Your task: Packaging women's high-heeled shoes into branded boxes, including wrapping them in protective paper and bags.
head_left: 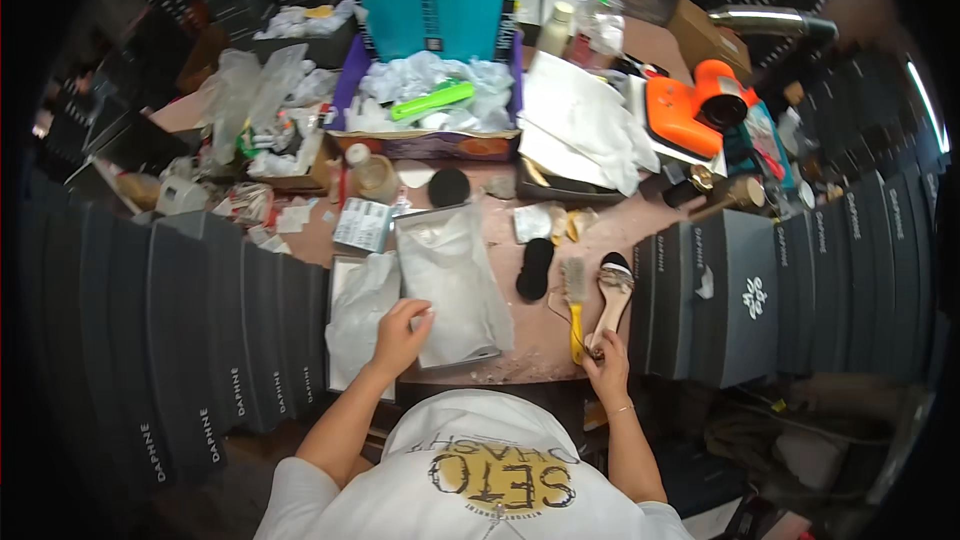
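shoe (611,308) was pinched by right fingers (612,346) near counter's (541,340) front-right corner, left fingers (407,309) were curled over white paper (458,275), pinch not clear

The beige, dark-toed flat shoe (614,292) has a smooth insole. The long yellow-handled brush (575,312) pairs hard plastic with rough bristles. Thin, crinkled, faintly translucent white wrapping sheet (455,285) looks like tissue or soft plastic. Stacked dark-grey boxes (200,290) are matt, smooth card. The bulky orange tool (685,115) is shiny plastic, the curved silver tube (765,17) polished metal, the pinkish tabletop (538,332) dull and scuffed.
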`<action>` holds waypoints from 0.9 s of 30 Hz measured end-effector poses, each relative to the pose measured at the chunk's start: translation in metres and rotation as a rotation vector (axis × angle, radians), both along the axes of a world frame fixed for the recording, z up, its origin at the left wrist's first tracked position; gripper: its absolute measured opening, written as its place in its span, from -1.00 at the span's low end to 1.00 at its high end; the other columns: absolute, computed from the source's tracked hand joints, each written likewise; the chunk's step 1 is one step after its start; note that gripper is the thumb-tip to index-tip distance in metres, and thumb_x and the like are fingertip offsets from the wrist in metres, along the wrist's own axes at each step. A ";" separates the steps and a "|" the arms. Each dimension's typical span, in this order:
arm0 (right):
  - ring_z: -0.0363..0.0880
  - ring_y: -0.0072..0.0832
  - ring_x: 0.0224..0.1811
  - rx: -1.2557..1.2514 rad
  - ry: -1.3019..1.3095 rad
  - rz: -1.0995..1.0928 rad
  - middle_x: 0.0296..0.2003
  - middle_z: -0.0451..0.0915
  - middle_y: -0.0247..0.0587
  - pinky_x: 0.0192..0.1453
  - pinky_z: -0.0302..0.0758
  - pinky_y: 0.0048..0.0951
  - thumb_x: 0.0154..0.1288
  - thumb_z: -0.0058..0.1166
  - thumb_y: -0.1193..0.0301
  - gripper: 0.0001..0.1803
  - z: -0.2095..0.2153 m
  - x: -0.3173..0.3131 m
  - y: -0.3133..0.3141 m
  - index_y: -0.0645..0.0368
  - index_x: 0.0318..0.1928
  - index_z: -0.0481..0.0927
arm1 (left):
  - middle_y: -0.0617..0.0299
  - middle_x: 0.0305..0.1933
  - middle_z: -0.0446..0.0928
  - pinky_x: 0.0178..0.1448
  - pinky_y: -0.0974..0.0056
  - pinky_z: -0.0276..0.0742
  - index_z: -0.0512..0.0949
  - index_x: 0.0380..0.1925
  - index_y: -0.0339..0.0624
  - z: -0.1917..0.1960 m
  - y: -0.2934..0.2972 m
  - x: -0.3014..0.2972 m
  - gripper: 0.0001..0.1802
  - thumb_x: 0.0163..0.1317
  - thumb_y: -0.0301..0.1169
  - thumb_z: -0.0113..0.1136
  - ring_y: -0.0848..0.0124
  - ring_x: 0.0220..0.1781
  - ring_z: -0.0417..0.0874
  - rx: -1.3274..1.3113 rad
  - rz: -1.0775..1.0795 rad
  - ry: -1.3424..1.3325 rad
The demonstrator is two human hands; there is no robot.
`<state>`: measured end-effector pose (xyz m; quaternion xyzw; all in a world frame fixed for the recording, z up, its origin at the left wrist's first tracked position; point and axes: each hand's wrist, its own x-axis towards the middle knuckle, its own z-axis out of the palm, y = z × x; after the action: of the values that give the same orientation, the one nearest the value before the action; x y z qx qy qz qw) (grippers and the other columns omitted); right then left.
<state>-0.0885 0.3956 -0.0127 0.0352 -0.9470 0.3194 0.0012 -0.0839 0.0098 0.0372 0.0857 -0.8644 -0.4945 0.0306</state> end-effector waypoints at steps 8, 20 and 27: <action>0.54 -0.23 0.05 -0.485 0.033 0.291 0.02 0.51 -0.02 0.05 0.47 -0.39 -0.16 0.28 0.60 -0.70 0.159 -0.009 -0.088 0.22 -0.35 0.48 | -0.03 0.20 0.43 0.29 0.17 0.34 0.18 0.32 -0.29 0.039 0.088 -0.019 -0.23 0.20 -0.21 0.25 0.15 0.21 0.47 0.860 -0.317 -0.209; 0.25 0.15 0.26 -0.240 -0.255 0.754 0.23 0.18 0.33 0.30 0.27 -0.15 0.04 0.35 0.12 0.06 0.145 -0.029 -0.180 0.24 0.40 -0.02 | 0.17 0.05 0.42 0.10 0.39 0.41 0.25 0.18 -0.26 0.036 0.066 0.014 -0.57 0.37 -0.37 0.03 0.47 0.06 0.47 0.863 0.084 -0.198; 0.38 -0.31 0.16 -0.826 -0.756 0.605 0.16 0.35 -0.01 0.25 0.31 -0.37 0.00 0.10 0.57 0.03 0.114 -0.011 -0.140 0.18 0.46 -0.18 | -0.05 0.08 0.46 0.25 0.13 0.31 0.26 0.25 -0.27 0.036 -0.042 0.009 -0.24 0.08 -0.23 0.33 0.06 0.10 0.49 -0.427 0.032 0.131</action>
<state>-0.0999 0.2556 0.1008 0.1825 -0.6292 0.6348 -0.4097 -0.0751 -0.0321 0.0729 0.0589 -0.9442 -0.3041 0.1120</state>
